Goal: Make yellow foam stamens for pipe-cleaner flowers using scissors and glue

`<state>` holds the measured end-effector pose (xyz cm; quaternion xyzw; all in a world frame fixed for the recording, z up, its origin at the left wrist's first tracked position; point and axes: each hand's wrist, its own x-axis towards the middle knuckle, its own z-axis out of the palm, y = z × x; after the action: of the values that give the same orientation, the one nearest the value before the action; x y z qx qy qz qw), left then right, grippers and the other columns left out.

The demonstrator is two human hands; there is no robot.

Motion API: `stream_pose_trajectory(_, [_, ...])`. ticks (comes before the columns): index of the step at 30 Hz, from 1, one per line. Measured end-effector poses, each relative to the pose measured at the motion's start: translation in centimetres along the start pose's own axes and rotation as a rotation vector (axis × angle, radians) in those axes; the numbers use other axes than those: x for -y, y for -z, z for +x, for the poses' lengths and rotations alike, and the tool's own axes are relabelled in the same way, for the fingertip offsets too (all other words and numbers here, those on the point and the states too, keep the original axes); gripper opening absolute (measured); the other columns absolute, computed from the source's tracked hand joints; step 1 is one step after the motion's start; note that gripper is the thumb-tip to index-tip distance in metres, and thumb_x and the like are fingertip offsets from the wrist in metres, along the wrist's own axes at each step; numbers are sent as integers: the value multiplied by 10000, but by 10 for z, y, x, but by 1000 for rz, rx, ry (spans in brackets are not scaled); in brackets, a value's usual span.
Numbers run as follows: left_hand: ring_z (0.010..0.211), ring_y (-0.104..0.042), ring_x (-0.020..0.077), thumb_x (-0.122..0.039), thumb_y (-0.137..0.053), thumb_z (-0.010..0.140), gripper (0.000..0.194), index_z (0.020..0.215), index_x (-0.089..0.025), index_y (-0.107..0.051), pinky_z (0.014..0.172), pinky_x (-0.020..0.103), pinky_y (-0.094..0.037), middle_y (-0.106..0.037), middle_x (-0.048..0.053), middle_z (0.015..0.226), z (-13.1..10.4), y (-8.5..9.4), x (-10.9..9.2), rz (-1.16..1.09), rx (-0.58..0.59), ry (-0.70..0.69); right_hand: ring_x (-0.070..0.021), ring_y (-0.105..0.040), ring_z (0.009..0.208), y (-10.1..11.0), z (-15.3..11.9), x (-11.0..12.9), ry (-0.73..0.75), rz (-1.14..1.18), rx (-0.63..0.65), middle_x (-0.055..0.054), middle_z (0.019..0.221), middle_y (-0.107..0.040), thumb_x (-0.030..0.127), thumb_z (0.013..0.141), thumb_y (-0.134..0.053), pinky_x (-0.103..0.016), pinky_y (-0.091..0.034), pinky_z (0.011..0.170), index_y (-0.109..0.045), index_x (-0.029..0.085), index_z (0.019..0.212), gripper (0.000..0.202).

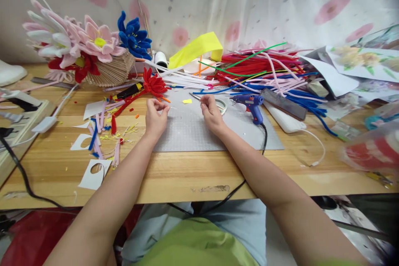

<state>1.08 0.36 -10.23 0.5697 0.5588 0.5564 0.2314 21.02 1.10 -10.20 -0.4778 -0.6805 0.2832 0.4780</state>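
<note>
Above the grey cutting mat (pixel 183 137), your hands sit apart. Your left hand (pixel 156 118) has thumb and forefinger drawn near each other, with a faint pale sliver (pixel 172 108) by the tips; it is too fine to tell what it is or whether you grip it. Your right hand (pixel 212 115) is loosely curled beside the scissors (pixel 222 107), and you cannot be seen clearly to hold anything there. Between your hands a small yellow scrap (pixel 187 101) lies on the mat.

Just beyond your left hand lies the red flower (pixel 155 83), its petals already shaped, apart from the ribbed holder (pixel 114 68). That holder bears pink, white and red blooms, with a blue flower (pixel 134 36) at its right side; these look finished. As a judgement, the piece between your hands is at a small, fiddly stage and not complete.

To your right, the glue gun (pixel 252 103) rests on the mat, out of your grasp. At the left, cut clippings (pixel 101 122) and holed white card (pixel 96 173) suggest some cutting is done. Farther back, many loose fuzzy stems (pixel 264 64) lie unshaped, and a yellow sheet (pixel 195 50) stands behind the mat.
</note>
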Motion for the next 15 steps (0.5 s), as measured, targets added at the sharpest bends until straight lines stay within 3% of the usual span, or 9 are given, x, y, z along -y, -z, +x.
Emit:
stream_pose_trajectory(5, [784, -604, 114, -197, -580, 738, 266, 860, -223, -345, 768, 279, -467, -570, -10, 801, -8, -1, -4, -14, -17, -30, -125, -409, 562, 15, 7, -13, -58, 88, -162, 20, 690, -391, 339, 898, -366, -266, -358, 546, -401, 258, 1034, 162])
stream_pose_trajectory(10, [787, -609, 115, -190, -575, 744, 284, 883, -231, -331, 774, 281, -473, -580, -14, 806, 6, 1, -19, -6, -20, -75, -119, -371, 471, 31, 17, -20, -136, 190, -345, 34, 635, -358, 477, 906, -336, -253, -300, 458, -358, 263, 1124, 306])
stream_pose_trajectory(15, [824, -618, 128, -182, -561, 760, 263, 918, -231, -357, 795, 288, -465, -598, 0, 838, 18, -22, -40, 42, 3, -175, -132, -339, 468, 35, 17, -22, -143, 128, -396, 50, 604, -296, 561, 873, -349, -271, -280, 479, -360, 248, 1058, 364])
